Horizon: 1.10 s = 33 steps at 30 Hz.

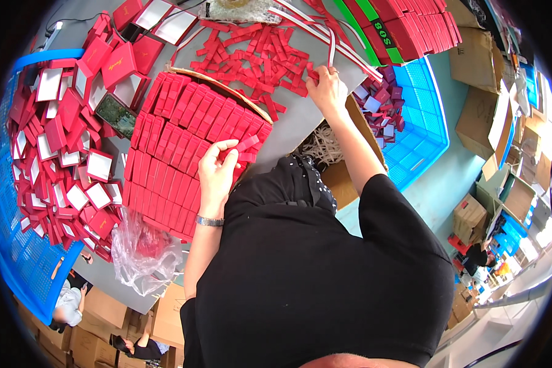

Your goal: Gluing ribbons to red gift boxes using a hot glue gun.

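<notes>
My left hand [216,173] is at the right edge of a carton packed with rows of small red boxes [184,147]. Its thumb and forefinger pinch a small red ribbon bow [248,145] above those rows. My right hand [329,94] reaches to the right edge of a loose heap of red ribbon bows [257,58] on the grey table. Its fingers are drawn together, and what they hold, if anything, is too small to make out. A red-and-white ribbon strip [332,48] runs down to the back of its fingers.
At left a blue basket [9,257] overflows with red and white box parts [73,147], with a phone [116,115] beside them. A plastic bag [144,251] hangs near the table's front. Right are a blue crate [420,122], an open carton [340,184] with paper shreds, and stacked red boxes [405,30].
</notes>
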### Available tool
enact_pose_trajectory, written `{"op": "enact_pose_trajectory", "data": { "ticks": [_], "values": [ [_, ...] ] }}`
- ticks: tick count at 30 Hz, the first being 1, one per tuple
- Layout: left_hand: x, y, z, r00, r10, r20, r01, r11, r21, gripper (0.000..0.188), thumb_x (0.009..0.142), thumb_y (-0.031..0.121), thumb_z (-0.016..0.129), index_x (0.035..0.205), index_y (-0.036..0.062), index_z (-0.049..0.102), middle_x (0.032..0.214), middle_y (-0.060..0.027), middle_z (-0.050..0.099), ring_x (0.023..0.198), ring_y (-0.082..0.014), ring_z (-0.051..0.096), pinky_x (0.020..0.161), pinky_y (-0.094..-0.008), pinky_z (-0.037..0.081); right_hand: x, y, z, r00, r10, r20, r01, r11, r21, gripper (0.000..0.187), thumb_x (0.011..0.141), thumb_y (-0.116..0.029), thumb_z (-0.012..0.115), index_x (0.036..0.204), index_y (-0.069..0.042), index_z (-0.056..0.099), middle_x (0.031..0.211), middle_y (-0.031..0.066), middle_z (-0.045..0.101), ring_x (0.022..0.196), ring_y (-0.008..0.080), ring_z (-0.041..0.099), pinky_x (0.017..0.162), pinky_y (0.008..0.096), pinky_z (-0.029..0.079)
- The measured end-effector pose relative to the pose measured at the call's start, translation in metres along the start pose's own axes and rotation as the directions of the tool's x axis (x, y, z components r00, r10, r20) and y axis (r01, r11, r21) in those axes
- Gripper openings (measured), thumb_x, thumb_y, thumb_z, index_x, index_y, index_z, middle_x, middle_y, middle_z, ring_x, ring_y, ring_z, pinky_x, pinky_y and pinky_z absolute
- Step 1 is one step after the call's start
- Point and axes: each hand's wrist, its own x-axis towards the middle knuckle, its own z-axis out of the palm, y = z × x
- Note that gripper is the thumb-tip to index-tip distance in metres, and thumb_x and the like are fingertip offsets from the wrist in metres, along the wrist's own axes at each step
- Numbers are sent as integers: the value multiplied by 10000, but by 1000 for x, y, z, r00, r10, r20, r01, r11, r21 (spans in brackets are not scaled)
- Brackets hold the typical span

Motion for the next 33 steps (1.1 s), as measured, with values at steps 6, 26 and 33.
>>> {"op": "enact_pose_trajectory", "data": {
  "ticks": [6,26,33],
  "values": [
    [0,-3,-1,1000,-1,-13,1,1000,20,214,900,-3,631,1109,3,675,993,-26,675,696,-62,584,639,-210,493,6,16,3,980,-198,-28,196,979,-49,267,765,-245,688,947,-51,665,842,208,652,749,378,680,698,457,549],
    [-4,-8,2,996,-83,-15,81,988,-134,217,894,-26,635,1107,-2,668,976,-34,650,706,-81,590,641,-221,517,-27,-42,-15,618,-227,753,-786,-177,592,122,933,-148,658,1014,-61,680,950,64,725,766,138,688,648,264,488],
    [-5,-8,-1,996,-86,7,87,991,-105,199,925,-1,614,1120,-12,653,1023,-58,650,803,-90,604,685,-228,519,-20,-43,-10,781,-37,623,-407,726,554,186,911,-99,606,1063,-51,702,1054,118,726,780,157,702,698,302,526]
  ]
}}
